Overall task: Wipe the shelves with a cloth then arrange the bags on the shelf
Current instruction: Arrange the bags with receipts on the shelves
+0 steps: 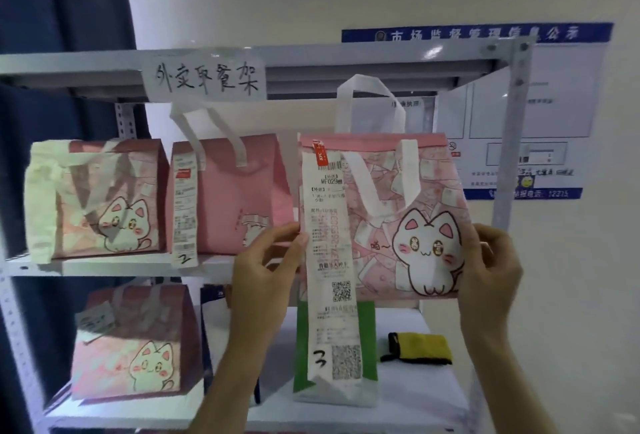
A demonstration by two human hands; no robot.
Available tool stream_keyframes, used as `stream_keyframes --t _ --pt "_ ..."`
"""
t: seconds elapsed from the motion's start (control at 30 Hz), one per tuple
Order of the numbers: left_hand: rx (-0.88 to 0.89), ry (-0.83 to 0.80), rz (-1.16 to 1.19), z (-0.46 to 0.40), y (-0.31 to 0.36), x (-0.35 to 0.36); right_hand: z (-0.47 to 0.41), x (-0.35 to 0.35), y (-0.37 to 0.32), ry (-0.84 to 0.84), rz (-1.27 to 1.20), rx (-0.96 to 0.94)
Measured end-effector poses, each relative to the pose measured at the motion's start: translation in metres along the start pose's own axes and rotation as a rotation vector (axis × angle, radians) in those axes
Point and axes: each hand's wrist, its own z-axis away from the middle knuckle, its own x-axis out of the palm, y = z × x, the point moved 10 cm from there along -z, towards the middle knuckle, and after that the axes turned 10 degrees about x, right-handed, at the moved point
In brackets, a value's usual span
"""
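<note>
I hold a pink cat-print bag [398, 212] in front of the middle shelf [114, 265], at its right end. My left hand [265, 267] grips the bag's left edge and my right hand [491, 267] grips its right edge. A long white receipt [329, 260] marked "3" hangs from its front. Two more pink bags [100, 198] [239, 198] stand on the middle shelf to the left. Another pink cat bag [135, 343] stands on the lower shelf [415, 395]. A yellow and black cloth [419, 347] lies folded on the lower shelf at right.
A green and white bag [367, 347] stands on the lower shelf behind the receipt. A dark bag [211, 329] is partly hidden behind my left arm. A handwritten paper sign [204, 79] is stuck on the top shelf rail. A blue curtain [62, 1] hangs left; a notice board [540, 104] is on the wall.
</note>
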Motion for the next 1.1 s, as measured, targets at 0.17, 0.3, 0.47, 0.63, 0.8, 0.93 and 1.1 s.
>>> stream_keyframes --t 0.17,0.3,0.47,0.63,0.8,0.93,1.1 --pt "0.052 0.007 -0.083 -0.020 -0.010 0.040 -0.032 -0.008 0.016 -0.021 0.050 -0.026" --pt "0.015 0.050 -0.140 -0.038 -0.040 0.048 -0.049 0.013 0.036 -0.106 0.177 -0.022" --pt "-0.100 0.103 -0.190 -0.054 -0.093 0.036 -0.061 0.053 0.060 -0.257 0.320 -0.052" --pt "-0.120 0.078 -0.304 -0.065 -0.117 0.038 -0.070 0.072 0.087 -0.276 0.477 -0.030" --pt "0.097 0.175 -0.640 -0.068 -0.087 0.021 -0.070 0.068 0.108 -0.229 0.579 0.039" --pt "0.080 0.118 -0.997 -0.075 -0.088 0.001 -0.069 0.065 0.113 -0.185 0.628 0.034" --pt "0.097 -0.062 -1.080 -0.090 -0.102 0.011 -0.071 0.067 0.114 -0.172 0.686 0.042"
